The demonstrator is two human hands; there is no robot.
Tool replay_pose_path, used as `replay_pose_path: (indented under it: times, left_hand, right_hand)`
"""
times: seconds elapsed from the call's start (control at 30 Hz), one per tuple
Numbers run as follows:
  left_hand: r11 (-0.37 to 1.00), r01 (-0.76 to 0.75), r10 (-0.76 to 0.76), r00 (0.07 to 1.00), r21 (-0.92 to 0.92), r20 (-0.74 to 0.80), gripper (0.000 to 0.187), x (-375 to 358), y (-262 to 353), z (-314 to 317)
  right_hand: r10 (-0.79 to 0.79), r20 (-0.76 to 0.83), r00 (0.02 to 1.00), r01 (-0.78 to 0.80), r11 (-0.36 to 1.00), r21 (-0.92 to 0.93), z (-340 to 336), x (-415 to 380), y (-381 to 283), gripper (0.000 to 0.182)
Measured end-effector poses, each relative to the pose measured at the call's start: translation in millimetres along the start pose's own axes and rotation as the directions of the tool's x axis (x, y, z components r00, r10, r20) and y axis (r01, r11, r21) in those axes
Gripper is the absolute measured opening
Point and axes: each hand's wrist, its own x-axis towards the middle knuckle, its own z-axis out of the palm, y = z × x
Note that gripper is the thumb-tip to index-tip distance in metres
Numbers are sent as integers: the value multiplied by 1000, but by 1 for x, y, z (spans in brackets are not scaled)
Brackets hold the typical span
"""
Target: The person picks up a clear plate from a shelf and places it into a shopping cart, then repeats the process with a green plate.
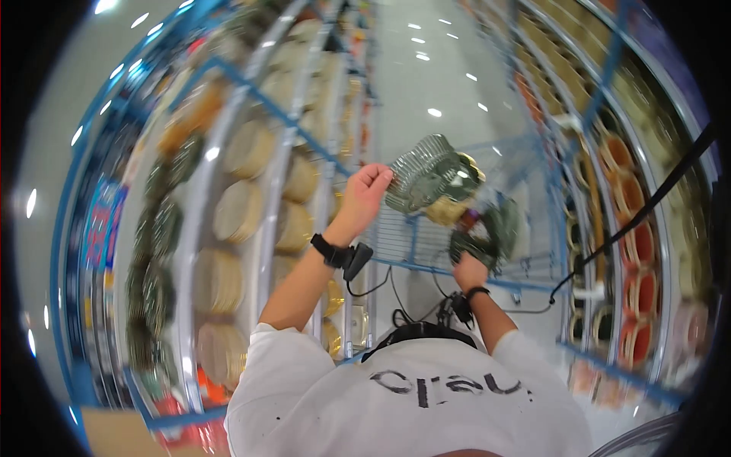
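My left hand (367, 190) pinches the edge of a dark green ribbed dish (423, 174) with a wavy rim, held up over a blue wire cart (392, 247). Lower and to the right, my right hand (470, 270) is closed on a dark green dish (480, 242), its outline smeared by motion. Between the two lies a pale yellow-gold dish (448, 210), partly covered by the green one. Another green dish (502, 221) overlaps the far side of the one at my right hand.
Shelves on the left carry stacks of cream plates (242, 213) and dark green dishes (161, 236). Orange bowls (638, 278) line the right shelf. A glossy floor (426, 84) stretches ahead. A black cable (647, 206) crosses at right, and thinner cords hang near my waist.
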Motion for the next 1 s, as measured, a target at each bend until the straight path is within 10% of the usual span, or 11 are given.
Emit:
replay_pose_path:
  times: [0.27, 0.47, 0.67, 1.0]
  left_hand:
    - [894, -202, 405, 745, 400, -530, 16, -153, 175, -135]
    - [506, -95, 784, 465, 857, -412, 15, -169, 256, -233]
    - [-169, 246, 756, 654, 954, -35, 10, -150, 242, -317]
    - [-177, 323, 602, 783, 930, -158, 11, -184, 184, -353]
  right_hand:
    - [1, 43, 999, 4, 995, -97, -4, 10, 3, 30]
    - [-27, 30, 999, 30, 993, -115, -1, 16, 0, 31]
    - [-23, 20, 1000, 26, 993, -116, -5, 22, -5, 28]
    - [-20, 58, 998, 25, 995, -94, -9, 28, -12, 31]
